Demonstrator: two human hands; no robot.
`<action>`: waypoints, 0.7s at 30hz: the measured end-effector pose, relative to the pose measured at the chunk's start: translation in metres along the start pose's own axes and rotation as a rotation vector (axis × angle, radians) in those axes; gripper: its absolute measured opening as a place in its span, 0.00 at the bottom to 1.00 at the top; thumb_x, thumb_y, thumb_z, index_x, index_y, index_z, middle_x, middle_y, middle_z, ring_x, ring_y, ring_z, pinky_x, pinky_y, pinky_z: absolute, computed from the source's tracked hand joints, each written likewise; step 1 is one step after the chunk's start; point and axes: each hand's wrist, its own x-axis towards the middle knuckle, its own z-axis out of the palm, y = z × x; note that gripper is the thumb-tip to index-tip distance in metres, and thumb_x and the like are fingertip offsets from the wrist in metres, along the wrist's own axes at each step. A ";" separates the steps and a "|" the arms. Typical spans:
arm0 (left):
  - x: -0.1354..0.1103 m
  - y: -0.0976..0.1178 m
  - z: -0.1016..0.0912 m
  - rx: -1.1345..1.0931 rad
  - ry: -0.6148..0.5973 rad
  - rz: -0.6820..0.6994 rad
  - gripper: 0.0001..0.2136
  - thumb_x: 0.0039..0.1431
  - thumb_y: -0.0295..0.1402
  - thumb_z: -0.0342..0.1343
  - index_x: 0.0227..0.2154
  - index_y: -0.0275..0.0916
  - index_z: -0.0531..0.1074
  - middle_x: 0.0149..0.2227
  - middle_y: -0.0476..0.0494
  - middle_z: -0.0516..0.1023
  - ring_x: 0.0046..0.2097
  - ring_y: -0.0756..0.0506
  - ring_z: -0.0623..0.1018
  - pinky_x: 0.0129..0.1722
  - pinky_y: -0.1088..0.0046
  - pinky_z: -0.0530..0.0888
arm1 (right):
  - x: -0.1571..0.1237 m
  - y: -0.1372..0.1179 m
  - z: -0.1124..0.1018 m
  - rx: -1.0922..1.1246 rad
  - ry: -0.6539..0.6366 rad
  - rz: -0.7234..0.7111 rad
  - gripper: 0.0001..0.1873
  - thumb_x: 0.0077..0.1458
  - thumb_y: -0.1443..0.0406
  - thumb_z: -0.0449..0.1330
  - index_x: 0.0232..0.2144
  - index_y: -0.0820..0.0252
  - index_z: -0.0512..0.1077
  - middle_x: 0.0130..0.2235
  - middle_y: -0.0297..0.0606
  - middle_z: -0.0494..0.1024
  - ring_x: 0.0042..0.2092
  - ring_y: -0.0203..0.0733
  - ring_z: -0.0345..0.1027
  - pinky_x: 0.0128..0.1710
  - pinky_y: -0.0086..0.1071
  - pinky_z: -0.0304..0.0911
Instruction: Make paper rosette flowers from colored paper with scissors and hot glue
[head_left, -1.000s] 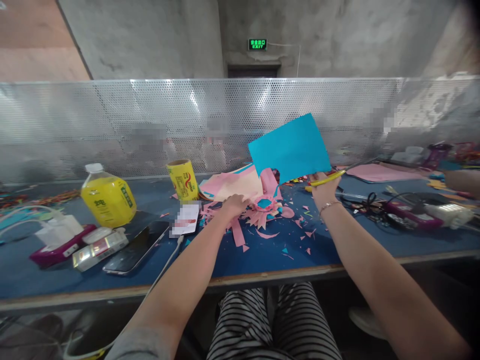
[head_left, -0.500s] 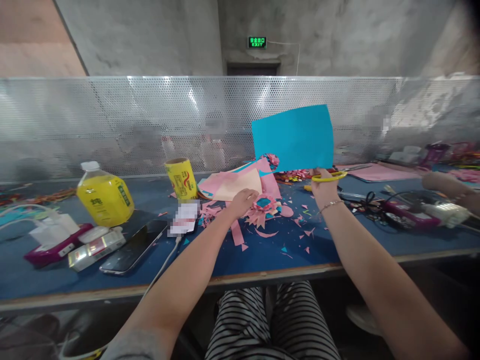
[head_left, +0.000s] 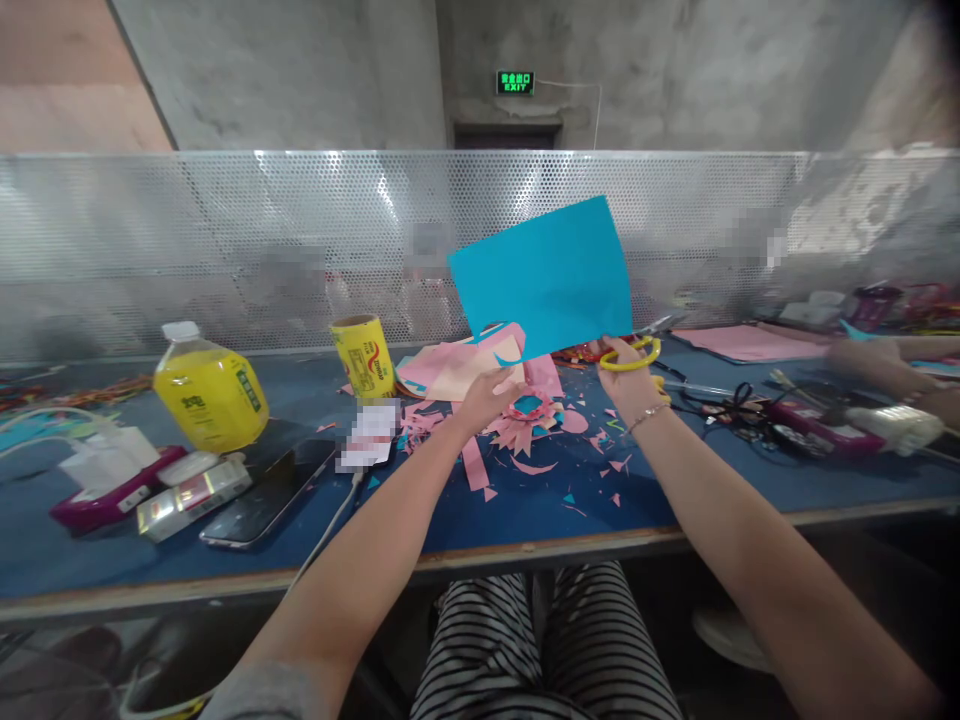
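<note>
My right hand holds a blue paper sheet up above the table, with yellow-handled scissors in the same hand. My left hand is raised a little over the table, fingers curled near the sheet's lower left corner; whether it grips anything I cannot make out. Below it lies a pink and blue paper flower among pink paper sheets and small scraps.
A yellow drink bottle, a yellow tape roll, a phone with a cable, and a tissue pack lie at left. Cables, a glue gun and another person's arm are at right. A perforated metal screen backs the blue table.
My right hand swung the blue sheet left and tilted it. My left hand lifted off the pink paper pile toward the sheet's lower corner.
</note>
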 end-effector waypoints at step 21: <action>0.002 0.017 0.002 -0.773 0.310 -0.361 0.24 0.43 0.49 0.61 0.19 0.41 0.51 0.16 0.58 0.50 0.18 0.55 0.57 0.20 0.75 0.56 | -0.024 0.020 0.008 -0.019 -0.327 0.194 0.24 0.34 0.73 0.63 0.18 0.56 0.47 0.15 0.22 0.58 0.18 0.28 0.54 0.20 0.26 0.58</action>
